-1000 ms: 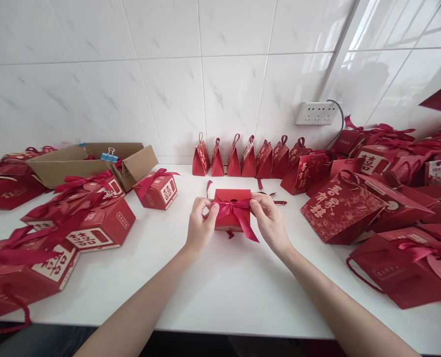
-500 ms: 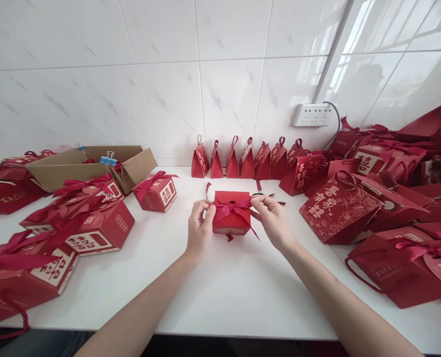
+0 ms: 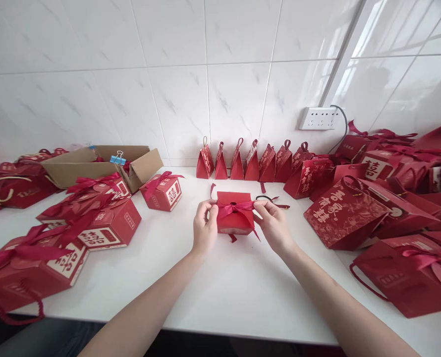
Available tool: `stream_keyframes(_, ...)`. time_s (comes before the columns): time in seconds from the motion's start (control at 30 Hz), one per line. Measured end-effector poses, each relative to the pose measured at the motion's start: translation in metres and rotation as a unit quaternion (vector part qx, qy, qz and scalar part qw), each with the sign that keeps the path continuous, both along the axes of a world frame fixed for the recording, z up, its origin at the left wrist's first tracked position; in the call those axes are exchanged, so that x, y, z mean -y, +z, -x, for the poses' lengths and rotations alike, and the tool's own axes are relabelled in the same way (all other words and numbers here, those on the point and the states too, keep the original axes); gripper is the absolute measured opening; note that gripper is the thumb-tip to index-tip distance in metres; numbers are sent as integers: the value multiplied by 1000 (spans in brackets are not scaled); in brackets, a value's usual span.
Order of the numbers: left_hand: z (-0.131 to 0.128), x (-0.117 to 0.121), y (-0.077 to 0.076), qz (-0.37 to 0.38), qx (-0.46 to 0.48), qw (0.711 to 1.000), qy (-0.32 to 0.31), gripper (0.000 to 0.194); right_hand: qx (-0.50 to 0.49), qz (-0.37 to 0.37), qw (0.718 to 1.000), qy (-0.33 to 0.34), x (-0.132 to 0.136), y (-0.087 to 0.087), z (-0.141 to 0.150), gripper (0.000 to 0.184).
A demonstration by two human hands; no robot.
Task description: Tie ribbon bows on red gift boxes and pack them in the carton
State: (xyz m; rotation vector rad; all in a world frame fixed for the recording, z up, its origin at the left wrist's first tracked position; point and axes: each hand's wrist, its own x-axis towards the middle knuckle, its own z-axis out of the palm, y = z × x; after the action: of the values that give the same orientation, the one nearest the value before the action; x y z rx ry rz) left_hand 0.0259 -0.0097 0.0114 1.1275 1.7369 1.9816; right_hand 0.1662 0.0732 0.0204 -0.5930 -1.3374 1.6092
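A small red gift box (image 3: 235, 225) sits on the white table in front of me. Across its top lies a dark pink ribbon (image 3: 228, 210) tied in a bow, just by a round hole in the lid. My left hand (image 3: 206, 225) pinches the bow's left loop between thumb and fingers. On the other side, my right hand (image 3: 274, 223) pinches the right loop. Both hands are closed and level with each other beside the box. One ribbon tail hangs down at the box's right front corner.
Several triangular red boxes (image 3: 237, 166) line the tiled wall. Larger red boxes (image 3: 345, 213) pile up on the right. At left stand ribboned boxes (image 3: 111, 223), a small box (image 3: 161, 193) and an open cardboard carton (image 3: 79, 171). Dark cords (image 3: 270, 199) lie behind my right hand.
The view has shifted slightly to the left, so everything sits a little further right. Both hands keep their pinch on the bow's loops, with little visible movement of the box.
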Motion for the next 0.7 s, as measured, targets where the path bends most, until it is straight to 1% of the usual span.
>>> stream_keyframes(0.07,3,0,-1,-7,-5,1000,3,25,32,-45,998,-4,0,0,-1,32)
stream_keyframes(0.13,5,0,0,-14,-11,1000,2,24,57,-103,993,9,1,0,-3,35)
stream_keyframes(0.17,7,0,0,-16,-11,1000,0,23,71,-134,988,22,2,-1,-4,44)
stream_keyframes(0.27,10,-2,1,-13,1,1000,-9,21,136,-225,962,79,3,-7,-6,91)
stream_keyframes(0.3,12,-3,1,-11,12,1000,-13,20,159,-249,950,99,3,-9,-6,103)
stream_keyframes(0.33,14,-4,2,-8,25,999,-19,20,176,-264,941,114,3,-11,-6,109)
stream_keyframes(0.37,15,-5,2,-6,41,999,-28,20,185,-270,937,121,3,-13,-5,112)
stream_keyframes(0.43,19,-7,2,0,79,995,-56,23,189,-250,943,111,3,-15,-3,110)
stream_keyframes(0.53,25,-9,2,7,131,985,-113,27,190,-167,964,82,2,-12,-1,108)
stream_keyframes(0.6,28,-10,2,4,158,977,-140,28,187,-116,974,59,1,-7,-2,109)
stream_keyframes(0.67,30,-11,2,-4,167,975,-143,29,154,-56,985,48,0,-2,-4,98)
stream_keyframes(0.7,31,-11,1,-9,164,977,-137,30,126,-19,990,55,-1,1,-5,88)
